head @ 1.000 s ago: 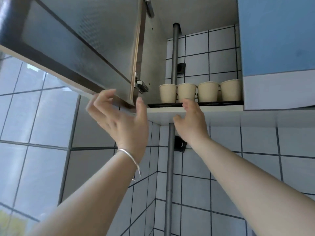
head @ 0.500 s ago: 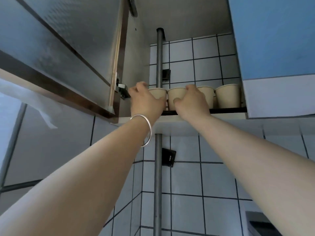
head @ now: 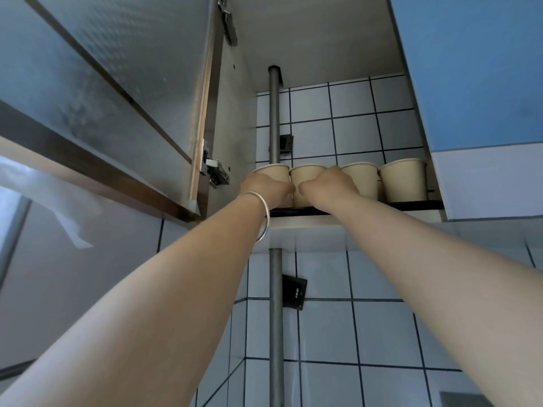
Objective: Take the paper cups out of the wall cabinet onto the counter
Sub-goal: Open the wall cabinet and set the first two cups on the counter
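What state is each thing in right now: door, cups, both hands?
Cabinet door: swung open.
Leftmost cup: upright on shelf, left hand wrapped around it.
Second cup: upright, right hand on it.
Third cup: upright, untouched.
Rightmost cup: upright, untouched.

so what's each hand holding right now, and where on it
Left hand wraps the side wall of the leftmost cup; right hand grips the side of the second cup. Both cups seem to sit on the shelf.
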Available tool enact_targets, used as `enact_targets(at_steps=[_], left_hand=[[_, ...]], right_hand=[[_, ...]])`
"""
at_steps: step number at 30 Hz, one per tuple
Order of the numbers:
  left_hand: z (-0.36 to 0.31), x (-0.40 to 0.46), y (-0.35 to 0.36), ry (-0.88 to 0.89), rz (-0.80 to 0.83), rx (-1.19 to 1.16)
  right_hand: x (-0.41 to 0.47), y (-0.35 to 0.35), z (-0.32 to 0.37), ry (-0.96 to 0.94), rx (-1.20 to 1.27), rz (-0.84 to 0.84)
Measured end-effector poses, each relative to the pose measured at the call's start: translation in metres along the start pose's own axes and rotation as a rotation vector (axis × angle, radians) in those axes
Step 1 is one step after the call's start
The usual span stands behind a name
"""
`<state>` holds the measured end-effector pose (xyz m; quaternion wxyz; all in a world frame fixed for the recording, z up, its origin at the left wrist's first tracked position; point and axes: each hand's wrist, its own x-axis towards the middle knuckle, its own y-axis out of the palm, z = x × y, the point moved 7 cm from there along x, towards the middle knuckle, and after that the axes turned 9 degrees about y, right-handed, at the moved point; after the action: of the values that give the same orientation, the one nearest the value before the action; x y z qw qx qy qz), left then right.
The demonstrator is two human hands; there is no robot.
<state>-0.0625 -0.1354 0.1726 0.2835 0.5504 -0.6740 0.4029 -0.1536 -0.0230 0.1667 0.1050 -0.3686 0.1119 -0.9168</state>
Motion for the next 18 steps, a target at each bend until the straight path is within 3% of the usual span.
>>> enact_targets(at_steps=[10, 18], left_hand=[[-0.019, -0.009, -0.033, 0.143, -0.219, -0.313], [-0.046, -0.051, -0.063, 0.148, -0.244, -0.306]], right_hand=[[-0.005, -0.016, 0.01, -0.095, 0.383, 0.012], [-0.034, -0.038, 0.016, -0.144, 0.54, 0.099]])
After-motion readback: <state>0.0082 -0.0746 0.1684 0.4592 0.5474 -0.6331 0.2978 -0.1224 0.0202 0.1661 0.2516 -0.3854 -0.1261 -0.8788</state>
